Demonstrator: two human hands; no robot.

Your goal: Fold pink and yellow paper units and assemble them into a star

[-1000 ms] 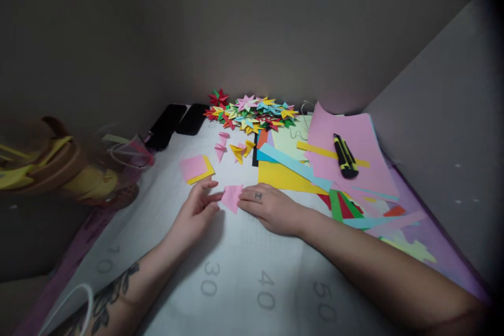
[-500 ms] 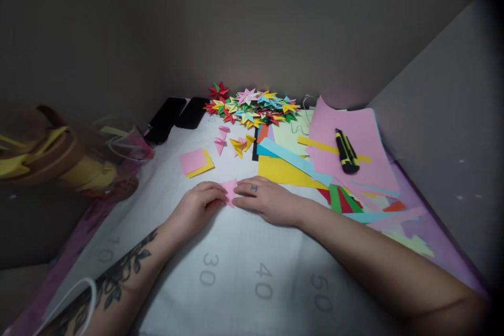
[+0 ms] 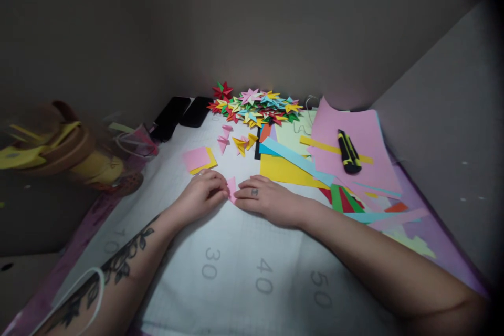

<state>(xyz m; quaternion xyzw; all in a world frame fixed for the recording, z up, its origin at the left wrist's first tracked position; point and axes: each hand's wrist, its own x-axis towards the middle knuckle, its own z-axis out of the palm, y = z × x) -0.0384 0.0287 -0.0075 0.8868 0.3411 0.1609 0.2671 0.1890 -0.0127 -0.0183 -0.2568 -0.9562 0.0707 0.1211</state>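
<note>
A small folded piece of pink paper (image 3: 232,189) lies between my hands on the white sheet. My left hand (image 3: 205,191) grips its left side with fingers bent together. On its right side my right hand (image 3: 265,199) presses with the fingers held close together. Just beyond my left hand is a stack of pink and yellow squares (image 3: 198,159). Folded pink pieces (image 3: 223,142) and folded yellow pieces (image 3: 244,144) stand farther back.
Many-coloured paper stars (image 3: 255,106) are heaped at the back. A black and yellow cutter (image 3: 348,153) rests on pink sheets (image 3: 366,136) at the right, near paper strips. Two black phones (image 3: 171,115) lie back left. Left, a brown pot (image 3: 59,152) holds yellow paper.
The pink piece between my hands looks narrower, and my left fingers have shifted over it. The whole view has moved slightly.
</note>
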